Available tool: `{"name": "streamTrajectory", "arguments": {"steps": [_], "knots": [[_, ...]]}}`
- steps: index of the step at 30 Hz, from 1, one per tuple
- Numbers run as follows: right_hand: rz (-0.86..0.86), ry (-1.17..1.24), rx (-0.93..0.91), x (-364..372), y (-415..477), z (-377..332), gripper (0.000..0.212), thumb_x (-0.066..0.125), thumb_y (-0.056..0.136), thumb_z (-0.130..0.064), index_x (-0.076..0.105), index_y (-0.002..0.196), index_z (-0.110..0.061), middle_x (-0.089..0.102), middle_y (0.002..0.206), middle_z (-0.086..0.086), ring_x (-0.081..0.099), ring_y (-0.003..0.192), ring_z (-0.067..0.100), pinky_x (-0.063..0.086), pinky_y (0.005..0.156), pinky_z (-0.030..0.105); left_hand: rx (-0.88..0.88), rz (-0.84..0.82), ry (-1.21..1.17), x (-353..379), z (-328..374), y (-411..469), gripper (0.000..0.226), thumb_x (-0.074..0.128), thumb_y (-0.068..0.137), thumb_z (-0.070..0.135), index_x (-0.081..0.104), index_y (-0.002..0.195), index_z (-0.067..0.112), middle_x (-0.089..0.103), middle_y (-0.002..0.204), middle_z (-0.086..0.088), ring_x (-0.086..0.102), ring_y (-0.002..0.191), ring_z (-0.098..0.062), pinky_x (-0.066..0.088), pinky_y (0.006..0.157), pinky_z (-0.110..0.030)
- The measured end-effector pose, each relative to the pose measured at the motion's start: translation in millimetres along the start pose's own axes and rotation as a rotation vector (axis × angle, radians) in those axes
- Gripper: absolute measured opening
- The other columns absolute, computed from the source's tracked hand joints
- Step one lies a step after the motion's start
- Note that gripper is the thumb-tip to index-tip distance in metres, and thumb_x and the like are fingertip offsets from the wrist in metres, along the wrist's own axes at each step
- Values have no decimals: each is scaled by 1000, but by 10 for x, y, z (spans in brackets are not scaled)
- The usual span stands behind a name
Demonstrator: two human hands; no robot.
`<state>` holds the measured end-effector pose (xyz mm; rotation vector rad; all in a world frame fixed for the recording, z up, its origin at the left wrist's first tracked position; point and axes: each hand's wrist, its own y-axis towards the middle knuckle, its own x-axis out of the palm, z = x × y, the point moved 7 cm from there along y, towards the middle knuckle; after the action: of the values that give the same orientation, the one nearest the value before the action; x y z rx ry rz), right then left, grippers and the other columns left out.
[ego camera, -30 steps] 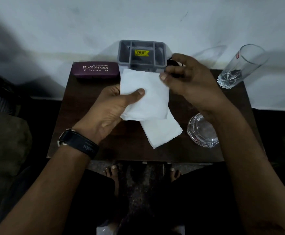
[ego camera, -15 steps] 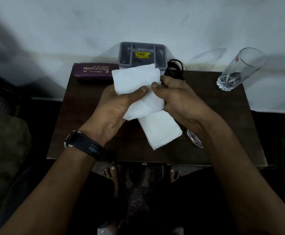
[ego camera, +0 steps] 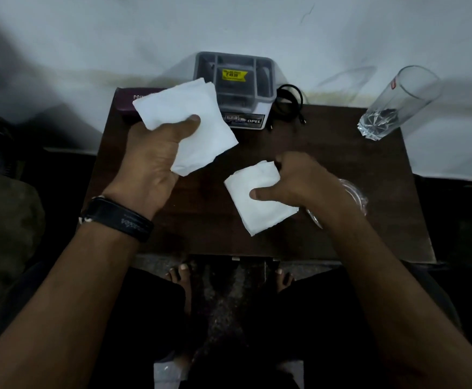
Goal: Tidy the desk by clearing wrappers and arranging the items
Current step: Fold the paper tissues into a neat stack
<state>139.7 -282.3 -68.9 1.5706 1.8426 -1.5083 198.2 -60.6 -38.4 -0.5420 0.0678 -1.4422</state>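
Left hand [ego camera: 156,153] raised in front of the organizer [ego camera: 235,85], palm side up, thumb clamped over a folded white napkin [ego camera: 198,127], fingers under it. The napkin covers the organizer's near-left corner. Black band [ego camera: 119,223] on the left wrist, print too blurred to read.

Right hand [ego camera: 302,183] lower, nearer the person than the organizer. Its thumb is laid across a second napkin [ego camera: 260,209] and its fingers are curled at the far edge, gripping it. Cannot tell if this one lies on the worktop [ego camera: 341,153] or is just lifted.

Organizer: grey, several compartments, white front label reading "OPEL". Yellow price sticker [ego camera: 234,74] in the middle compartment, "49.00".

Maroon case [ego camera: 128,101] left of the organizer, lettering mostly hidden. Black cable [ego camera: 288,99] coiled just right of it. Tall glass [ego camera: 397,105] with a red mark far right. Glass ashtray [ego camera: 352,195] behind the right hand.
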Motion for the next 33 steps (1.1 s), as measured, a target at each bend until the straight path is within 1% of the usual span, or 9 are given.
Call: {"name": "streamTrajectory", "arguments": {"steps": [3, 10, 13, 17, 21, 24, 27, 30, 33], "knots": [[69, -87, 13, -3, 18, -67, 83, 91, 72, -43, 52, 138, -12, 54, 138, 16, 52, 129, 36, 48, 105, 47, 4, 3, 24, 1, 12, 1, 23, 79, 88, 0, 75, 106, 13, 81, 98, 3, 80, 84, -10, 64, 67, -30], [46, -32, 52, 38, 89, -58, 72, 92, 70, -36, 60, 134, -27, 45, 140, 10, 45, 133, 33, 39, 90, 35, -26, -4, 40, -10, -11, 15, 32, 81, 87, 4, 73, 118, 11, 80, 112, -3, 80, 94, -16, 65, 72, -35], [76, 29, -26, 48, 100, -85, 57, 92, 69, -28, 65, 119, -24, 59, 120, -2, 58, 118, 25, 47, 86, 32, -12, -1, 53, -33, -9, 37, 32, 80, 88, 4, 73, 118, 12, 80, 113, -2, 80, 95, -15, 65, 74, -34], [39, 99, -60, 14, 111, -99, 59, 93, 68, -25, 67, 121, -22, 63, 111, -7, 63, 104, 17, 55, 90, 36, -9, 7, 54, -58, -31, 74, 31, 81, 87, 3, 74, 116, 12, 81, 110, -2, 80, 95, -17, 66, 75, -36], [-91, 451, -129, -179, 81, -76, 22, 94, 71, -15, 76, 84, -15, 78, 77, -6, 74, 74, 10, 56, 57, 22, 30, 5, 133, -98, -34, 106, 22, 82, 86, 5, 75, 101, 21, 82, 90, 12, 79, 83, -5, 63, 65, -26], [-181, 856, -220, -297, -39, -107, 36, 91, 67, -9, 80, 101, -10, 82, 101, 5, 79, 92, 19, 64, 72, 32, 38, -15, 229, -84, -63, 92, 20, 83, 86, 6, 74, 92, 23, 78, 71, 18, 76, 69, 1, 59, 57, -18], [-253, 1102, -333, -339, -122, -254, 41, 85, 69, -6, 78, 109, -7, 79, 112, 12, 78, 102, 25, 63, 80, 33, -16, -82, 291, -1, -126, 43, 17, 81, 87, 5, 76, 95, 18, 81, 75, 12, 78, 72, -5, 60, 60, -19], [-236, 1190, -407, -373, -120, -376, 47, 83, 72, -5, 73, 118, -5, 78, 118, 12, 76, 108, 26, 62, 85, 34, -100, -201, 314, 153, -187, -65, 19, 69, 93, -1, 74, 110, 3, 81, 86, -6, 77, 69, -14, 60, 57, -25], [-57, 1026, -422, -418, -75, -416, 54, 90, 69, -8, 72, 120, -10, 79, 115, 5, 76, 105, 18, 61, 86, 30, -201, -299, 236, 290, -240, -158, 18, 63, 95, -7, 74, 108, -1, 81, 89, -14, 76, 69, -19, 62, 54, -27]]}}
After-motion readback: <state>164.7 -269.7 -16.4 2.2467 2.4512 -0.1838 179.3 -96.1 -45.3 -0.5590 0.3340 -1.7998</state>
